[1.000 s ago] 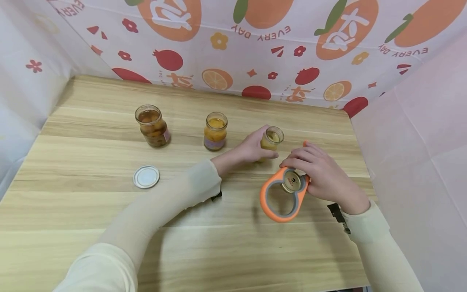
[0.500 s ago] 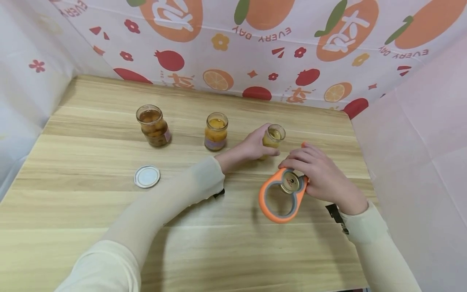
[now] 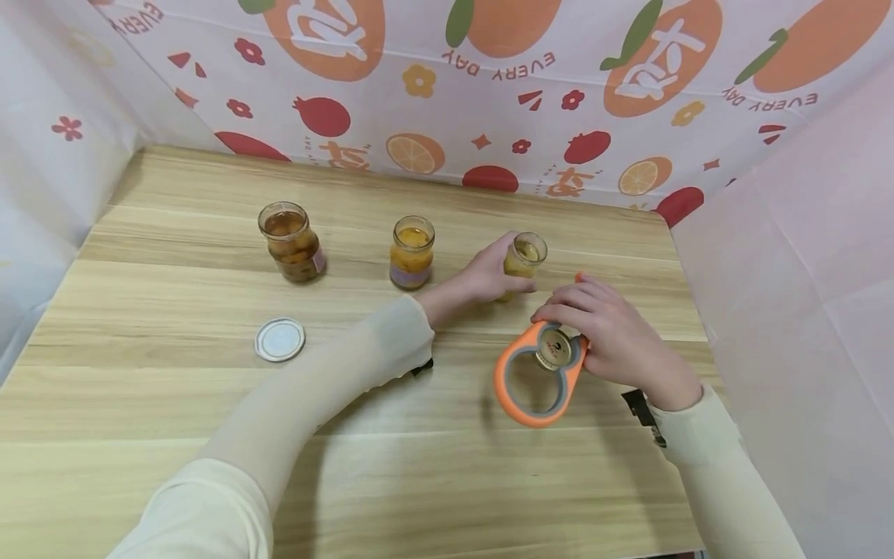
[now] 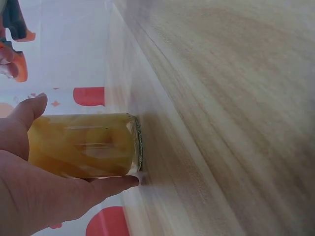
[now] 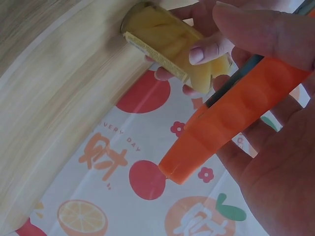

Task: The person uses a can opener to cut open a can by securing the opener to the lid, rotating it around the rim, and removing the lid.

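My left hand (image 3: 489, 276) holds a small lidless glass jar (image 3: 520, 266) of pale yellow fruit pieces, thumb on the near side and fingers behind. In the left wrist view the base of this fruit jar (image 4: 88, 145) is right at the wooden tabletop. To its right, my right hand (image 3: 618, 334) grips an orange jar opener (image 3: 501, 382) with grey inner edges, raised over the table. A gold lid (image 3: 555, 349) sits in the smaller opening of the opener. The right wrist view shows the opener's orange handle (image 5: 231, 115) between thumb and fingers.
Two more lidless glass jars stand further left: one with orange fruit (image 3: 410, 256), one with brown contents (image 3: 293, 244). A white-faced lid (image 3: 279, 339) lies flat on the wooden table (image 3: 174, 388). Printed fruit cloth (image 3: 433, 101) hangs along the back edge, with pale sheets at both sides.
My left hand and the yellow fruit jar have shifted slightly toward the back of the table. My right hand with the opener and lid has drifted a touch left.
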Demonstrator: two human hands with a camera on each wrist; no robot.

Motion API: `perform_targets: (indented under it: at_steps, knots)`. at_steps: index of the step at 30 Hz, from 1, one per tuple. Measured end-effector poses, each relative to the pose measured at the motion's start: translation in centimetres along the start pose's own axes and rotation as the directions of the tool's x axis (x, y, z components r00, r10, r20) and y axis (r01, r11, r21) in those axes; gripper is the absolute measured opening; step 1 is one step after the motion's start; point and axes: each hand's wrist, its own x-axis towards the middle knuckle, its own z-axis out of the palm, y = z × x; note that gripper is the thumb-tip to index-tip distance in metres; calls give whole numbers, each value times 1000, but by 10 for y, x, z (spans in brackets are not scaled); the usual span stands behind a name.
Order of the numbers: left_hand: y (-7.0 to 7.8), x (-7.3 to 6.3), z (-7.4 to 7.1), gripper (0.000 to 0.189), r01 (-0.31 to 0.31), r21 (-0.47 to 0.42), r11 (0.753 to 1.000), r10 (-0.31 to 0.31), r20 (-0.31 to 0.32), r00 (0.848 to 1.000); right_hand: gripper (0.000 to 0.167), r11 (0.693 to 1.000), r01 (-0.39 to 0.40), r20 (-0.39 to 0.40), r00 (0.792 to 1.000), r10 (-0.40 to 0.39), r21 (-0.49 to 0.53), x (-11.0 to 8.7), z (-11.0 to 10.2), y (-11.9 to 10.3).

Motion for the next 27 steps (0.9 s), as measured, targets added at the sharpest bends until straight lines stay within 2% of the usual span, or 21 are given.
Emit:
perform_targets:
  at_steps: [6,10,13,15,20,24,27]
  knots:
    - [3,-2,-1,71,23,-1,1000,-23,2,1000,46,1000,7,7,1000,-7,0,1,1,1]
    - [6,-4,-5,94,47,-11,999,-47,38,998,48,1000,3,13,1000,-3,-4,1,0,1]
    - [9,-9,-10,112,80,-54,995,-76,67,995,49,1000,-3,18,1000,3,1,1,0,1]
    - [11,-14,-14,115,110,-83,990,-104,77,992,49,1000,-7,16,1000,7,3,0,0,1]
    - [21,-31,-24,108,146,-93,985,-140,70,988,49,1000,-14,17,1000,14,-1,1,1,1]
    - [29,-54,-26,96,136,-86,987,-131,57,990,48,1000,-12,21,1000,12,-7,5,0,0]
    - [34,-74,-25,83,103,-129,986,-102,18,995,47,1000,-8,14,1000,8,-15,9,1,-3]
